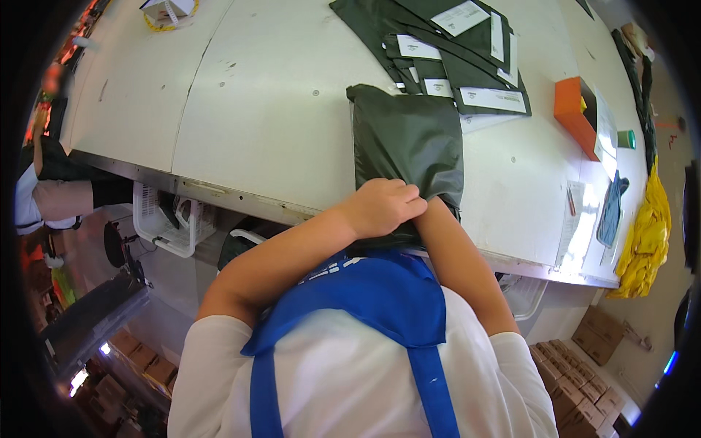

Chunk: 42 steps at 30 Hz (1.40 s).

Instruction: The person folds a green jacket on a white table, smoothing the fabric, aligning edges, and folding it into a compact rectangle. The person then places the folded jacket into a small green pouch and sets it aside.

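Observation:
A dark green plastic mailing bag point(405, 139) lies on the white table, with its near end at the front edge, close against my body. My left hand point(387, 207) reaches across from the left, its fingers curled closed on the near part of the bag. Crossing beneath it from the right is my right hand point(432, 207), touching the same part of the bag. Its fingers are hidden behind the left hand, so their hold does not show. The bag's near end is partly covered by my hands and blue apron point(350, 288).
Beyond the bag lies a pile of dark mailing bags with white labels point(493, 99). An orange box point(574, 113), a blue cloth point(612, 209) and yellow plastic point(648, 237) are at the right. White baskets point(166, 239) sit under the table edge. Another person point(55, 193) stands far left.

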Each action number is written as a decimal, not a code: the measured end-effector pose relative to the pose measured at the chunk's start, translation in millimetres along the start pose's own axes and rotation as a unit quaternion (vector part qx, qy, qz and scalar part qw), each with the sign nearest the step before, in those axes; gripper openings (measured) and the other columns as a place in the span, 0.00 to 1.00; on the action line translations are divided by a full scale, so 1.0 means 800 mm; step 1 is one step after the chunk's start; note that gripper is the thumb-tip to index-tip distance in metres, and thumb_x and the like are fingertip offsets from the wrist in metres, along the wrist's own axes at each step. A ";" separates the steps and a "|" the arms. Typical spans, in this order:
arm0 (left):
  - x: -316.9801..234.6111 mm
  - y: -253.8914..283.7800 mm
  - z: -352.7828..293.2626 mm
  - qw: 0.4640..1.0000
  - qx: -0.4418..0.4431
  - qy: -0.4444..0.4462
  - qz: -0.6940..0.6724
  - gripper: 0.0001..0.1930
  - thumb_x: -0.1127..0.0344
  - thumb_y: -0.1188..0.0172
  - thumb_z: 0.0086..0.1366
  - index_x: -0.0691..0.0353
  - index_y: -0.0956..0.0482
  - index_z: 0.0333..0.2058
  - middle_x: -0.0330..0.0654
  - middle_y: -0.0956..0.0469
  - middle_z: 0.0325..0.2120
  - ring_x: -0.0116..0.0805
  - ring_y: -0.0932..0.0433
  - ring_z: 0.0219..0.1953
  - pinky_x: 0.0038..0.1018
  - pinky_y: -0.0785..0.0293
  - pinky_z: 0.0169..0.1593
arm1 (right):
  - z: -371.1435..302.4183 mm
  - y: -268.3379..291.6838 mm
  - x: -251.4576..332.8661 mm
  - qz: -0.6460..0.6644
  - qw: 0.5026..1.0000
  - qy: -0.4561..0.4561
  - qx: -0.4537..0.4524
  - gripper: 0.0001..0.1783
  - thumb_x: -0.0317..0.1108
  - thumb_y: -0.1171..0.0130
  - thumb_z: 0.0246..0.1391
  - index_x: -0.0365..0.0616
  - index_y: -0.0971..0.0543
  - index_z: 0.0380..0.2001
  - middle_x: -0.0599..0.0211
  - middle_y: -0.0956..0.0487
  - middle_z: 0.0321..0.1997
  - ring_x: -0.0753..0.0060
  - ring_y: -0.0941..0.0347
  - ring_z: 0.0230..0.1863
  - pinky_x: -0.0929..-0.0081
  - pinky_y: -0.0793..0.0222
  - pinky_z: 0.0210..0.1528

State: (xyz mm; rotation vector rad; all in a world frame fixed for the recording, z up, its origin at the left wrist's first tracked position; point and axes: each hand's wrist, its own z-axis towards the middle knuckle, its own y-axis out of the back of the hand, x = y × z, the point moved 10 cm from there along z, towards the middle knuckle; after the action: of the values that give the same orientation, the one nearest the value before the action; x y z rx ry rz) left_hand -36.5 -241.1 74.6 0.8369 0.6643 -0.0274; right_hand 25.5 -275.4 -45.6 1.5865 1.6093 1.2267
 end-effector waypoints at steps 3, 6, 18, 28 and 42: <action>0.004 0.005 0.004 0.999 0.006 0.015 -0.036 0.03 0.71 0.45 0.50 0.56 0.29 0.26 0.39 0.34 0.21 0.38 0.28 0.26 0.32 0.29 0.28 | 0.017 0.002 -0.006 0.012 0.987 0.031 -0.156 0.24 0.42 0.45 0.50 0.37 0.25 0.47 0.44 0.28 0.53 0.52 0.32 0.56 0.64 0.35 0.57; 0.013 -0.003 -0.013 0.996 0.018 0.037 -0.078 0.04 0.70 0.43 0.51 0.57 0.28 0.26 0.38 0.32 0.22 0.39 0.29 0.26 0.34 0.30 0.30 | 0.029 0.001 -0.003 0.021 0.980 0.043 -0.195 0.24 0.42 0.45 0.50 0.37 0.25 0.47 0.44 0.28 0.53 0.52 0.32 0.55 0.64 0.35 0.56; 0.108 -0.072 -0.166 0.526 -0.042 0.507 -0.682 0.36 0.58 0.35 0.58 0.64 0.41 0.61 0.45 0.35 0.58 0.34 0.36 0.59 0.30 0.39 0.61 | 0.057 0.003 0.004 0.029 0.976 0.061 -0.208 0.24 0.43 0.45 0.51 0.37 0.25 0.47 0.45 0.27 0.52 0.52 0.31 0.54 0.64 0.35 0.55; 0.110 -0.091 -0.197 0.481 -0.089 0.564 -0.666 0.34 0.82 0.40 0.48 0.66 0.37 0.57 0.44 0.30 0.52 0.35 0.30 0.52 0.30 0.33 0.55 | 0.090 0.001 0.054 0.026 0.970 0.057 -0.234 0.24 0.43 0.45 0.51 0.37 0.24 0.46 0.45 0.27 0.51 0.53 0.30 0.53 0.64 0.34 0.55; 0.046 0.062 -0.050 0.966 0.042 0.196 0.165 0.34 0.68 0.38 0.45 0.53 0.31 0.56 0.49 0.45 0.62 0.48 0.46 0.63 0.47 0.51 0.63 | 0.035 -0.001 0.017 0.047 0.969 0.026 -0.242 0.24 0.44 0.46 0.51 0.37 0.24 0.46 0.46 0.26 0.49 0.53 0.29 0.52 0.63 0.33 0.54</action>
State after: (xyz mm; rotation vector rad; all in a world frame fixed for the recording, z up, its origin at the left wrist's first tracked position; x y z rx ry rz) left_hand -14.9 -171.3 69.0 1.0375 0.8915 0.4236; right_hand 48.1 -255.8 -55.0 1.3340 1.1521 1.5773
